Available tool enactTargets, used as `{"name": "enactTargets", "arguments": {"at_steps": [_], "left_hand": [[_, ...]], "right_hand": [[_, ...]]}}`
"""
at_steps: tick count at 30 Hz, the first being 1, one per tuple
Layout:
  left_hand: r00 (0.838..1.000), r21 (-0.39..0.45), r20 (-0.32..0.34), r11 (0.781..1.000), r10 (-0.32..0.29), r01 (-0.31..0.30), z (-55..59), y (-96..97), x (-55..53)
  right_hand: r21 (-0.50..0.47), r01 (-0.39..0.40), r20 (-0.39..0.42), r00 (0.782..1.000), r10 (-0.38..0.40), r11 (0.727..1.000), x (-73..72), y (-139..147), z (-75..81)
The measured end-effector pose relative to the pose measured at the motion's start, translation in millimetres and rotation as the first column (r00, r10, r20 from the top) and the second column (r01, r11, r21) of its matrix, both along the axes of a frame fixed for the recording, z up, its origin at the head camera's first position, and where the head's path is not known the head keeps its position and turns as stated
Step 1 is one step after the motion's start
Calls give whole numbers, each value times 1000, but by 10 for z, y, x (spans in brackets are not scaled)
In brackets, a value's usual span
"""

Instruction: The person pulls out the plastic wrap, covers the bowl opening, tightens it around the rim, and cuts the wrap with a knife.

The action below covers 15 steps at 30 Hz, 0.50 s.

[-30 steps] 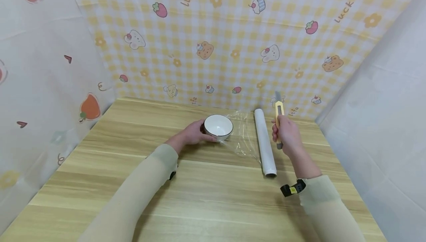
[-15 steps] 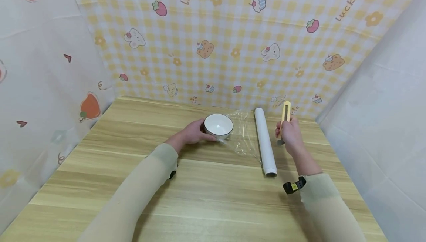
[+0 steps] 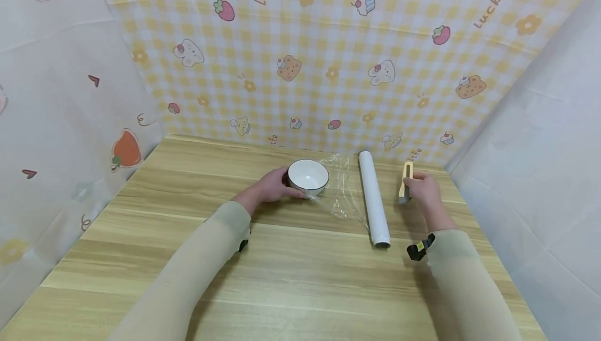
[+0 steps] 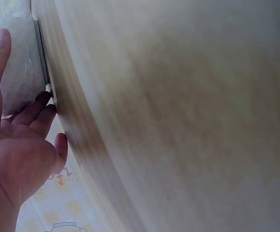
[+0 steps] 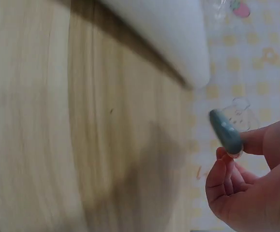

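Observation:
My left hand (image 3: 272,186) holds the left side of a white bowl (image 3: 309,173) with a dark rim, thumb at the front. Seen from the left wrist, fingers and thumb lie around the bowl's wall (image 4: 23,72). Clear cling film (image 3: 340,200) runs from the bowl to a white cling film roll (image 3: 374,203) on its right. Right of the roll, my right hand (image 3: 426,192) pinches a yellow utility knife (image 3: 408,166) between thumb and fingers, its grey end pointing toward me. The right wrist view shows the knife (image 5: 226,133) end-on, apart from the roll.
The wooden table (image 3: 291,278) reaches back to a yellow checked cloth (image 3: 300,96). White cloths hang along the left (image 3: 70,122) and right (image 3: 530,174) sides. The roll lies lengthwise between the bowl and my right hand.
The knife has swung from blade pointing away to grey end toward me, and my right hand has moved right and lower with it. My left hand and the bowl stay put.

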State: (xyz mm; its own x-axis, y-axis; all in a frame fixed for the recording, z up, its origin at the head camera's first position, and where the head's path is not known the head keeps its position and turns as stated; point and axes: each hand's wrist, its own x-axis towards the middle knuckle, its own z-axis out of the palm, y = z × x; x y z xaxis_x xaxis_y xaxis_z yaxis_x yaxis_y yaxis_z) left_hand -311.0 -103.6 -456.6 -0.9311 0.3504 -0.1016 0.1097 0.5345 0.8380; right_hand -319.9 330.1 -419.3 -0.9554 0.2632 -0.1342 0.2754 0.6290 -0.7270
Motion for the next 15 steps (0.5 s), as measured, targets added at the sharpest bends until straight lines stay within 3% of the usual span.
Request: {"name": "enactTargets", "arguments": {"at_steps": [5, 11, 15], "left_hand": [[1000, -3, -2, 1000, -2, 2, 13, -6, 5], [1000, -7, 0, 1000, -1, 1, 15, -5, 10], [1000, -17, -4, 1000, -2, 2, 15, -12, 10]], "right_hand": [[130, 27, 40, 999, -32, 991, -69, 169, -158], [241, -24, 96, 995, 1, 970, -57, 262, -283], [296, -35, 90, 996, 8, 955, -51, 266, -309]]}}
